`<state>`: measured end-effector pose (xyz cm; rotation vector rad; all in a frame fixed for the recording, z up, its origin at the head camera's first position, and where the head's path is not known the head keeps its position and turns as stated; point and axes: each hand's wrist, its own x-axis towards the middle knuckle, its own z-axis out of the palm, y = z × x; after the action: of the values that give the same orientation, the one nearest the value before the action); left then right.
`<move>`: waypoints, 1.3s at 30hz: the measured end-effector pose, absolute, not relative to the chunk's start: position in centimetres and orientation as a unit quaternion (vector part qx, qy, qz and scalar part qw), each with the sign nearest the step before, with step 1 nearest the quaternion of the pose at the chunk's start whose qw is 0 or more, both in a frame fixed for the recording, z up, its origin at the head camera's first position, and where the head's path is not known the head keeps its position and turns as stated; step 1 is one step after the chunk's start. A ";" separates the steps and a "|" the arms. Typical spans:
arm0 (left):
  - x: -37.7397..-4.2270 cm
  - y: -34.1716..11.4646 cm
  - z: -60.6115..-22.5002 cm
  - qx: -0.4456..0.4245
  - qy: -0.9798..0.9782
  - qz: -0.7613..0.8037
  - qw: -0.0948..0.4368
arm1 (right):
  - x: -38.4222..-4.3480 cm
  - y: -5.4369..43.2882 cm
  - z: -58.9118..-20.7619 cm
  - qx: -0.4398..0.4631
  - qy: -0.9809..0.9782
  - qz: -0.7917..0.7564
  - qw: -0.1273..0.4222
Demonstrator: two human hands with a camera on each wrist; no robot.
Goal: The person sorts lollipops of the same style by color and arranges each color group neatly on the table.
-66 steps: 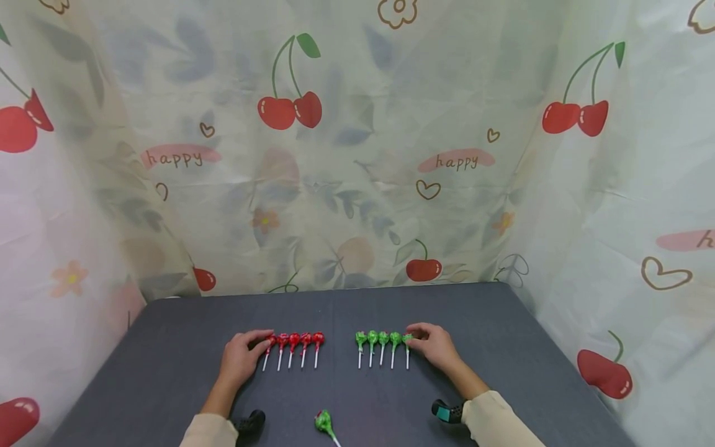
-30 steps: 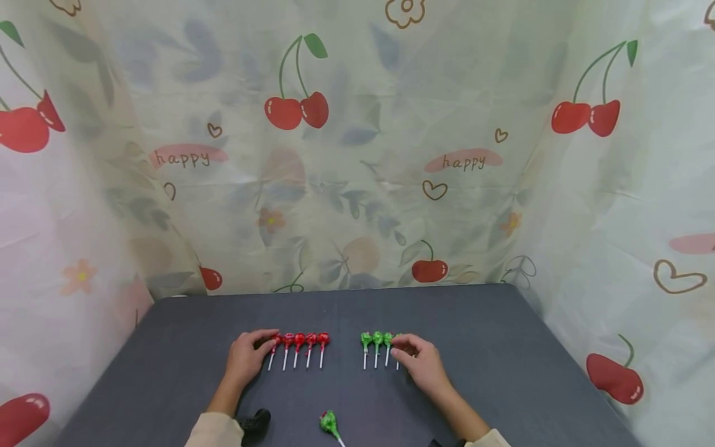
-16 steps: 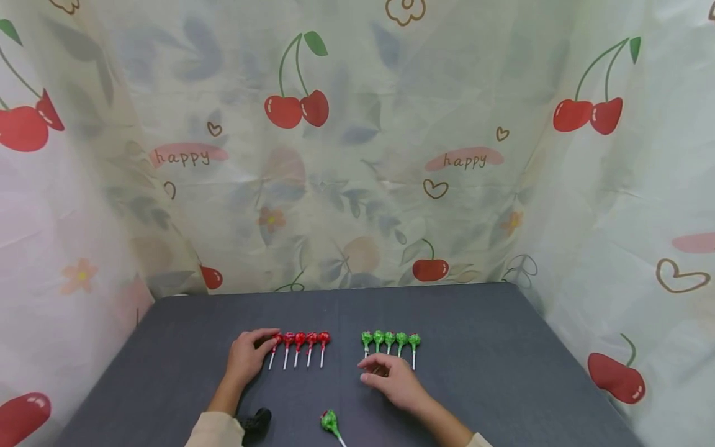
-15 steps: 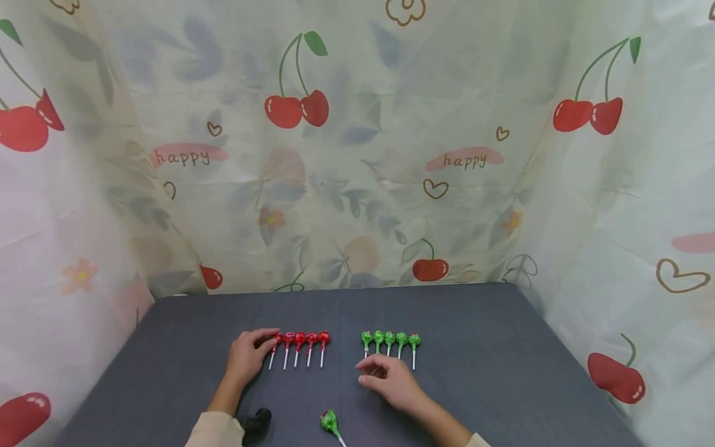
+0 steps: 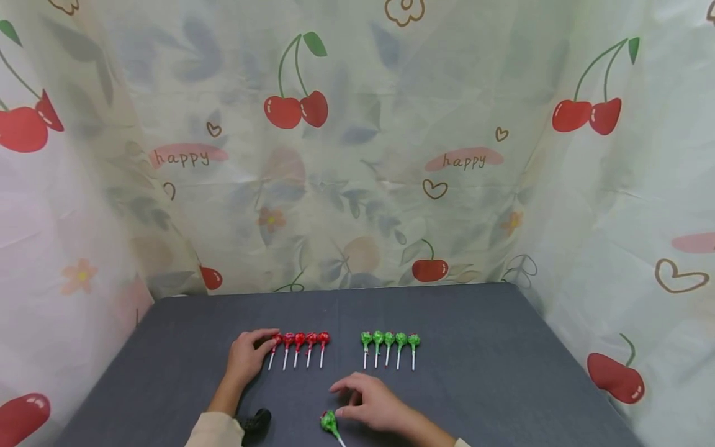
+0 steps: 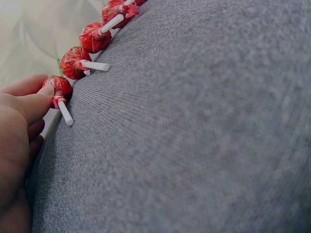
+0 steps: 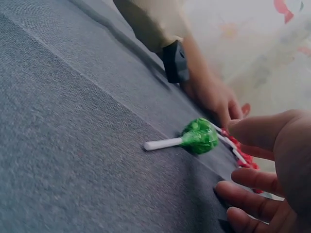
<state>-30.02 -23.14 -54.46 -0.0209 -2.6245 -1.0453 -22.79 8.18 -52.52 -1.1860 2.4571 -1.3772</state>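
My left hand (image 5: 244, 359) pinches the head of the leftmost red lollipop (image 6: 60, 88) between thumb and finger; the lollipop lies at the end of a row of several red lollipops (image 5: 299, 340). My right hand (image 5: 370, 400) hovers over the front of the table with its fingers apart and nothing between them. Just left of its thumb lies a single green lollipop (image 5: 328, 422), its white stick running off the lower edge of the head view. In the right wrist view that green lollipop (image 7: 200, 136) shows whole, apart from the fingers (image 7: 252, 196).
Several green lollipops (image 5: 389, 339) lie in a row to the right of the red ones, sticks toward me. A dark grey cloth (image 5: 475, 347) covers the table. Patterned curtains (image 5: 357, 155) hang behind and at both sides. A black wrist device (image 5: 257, 421) sits by the left sleeve.
My right hand has left the right end of the green row and come toward me and leftward, to the single green lollipop. My left hand stays on the leftmost red lollipop.
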 end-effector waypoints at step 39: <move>-30.2 -23.4 -54.6 -0.018 -0.919 -0.364 0.148 | -21.4 6.6 -52.7 -0.467 0.816 -0.340 0.008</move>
<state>-30.20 -23.38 -54.63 -0.0516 -2.6450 -1.0467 -21.39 6.56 -52.74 -1.4590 2.5513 -1.0633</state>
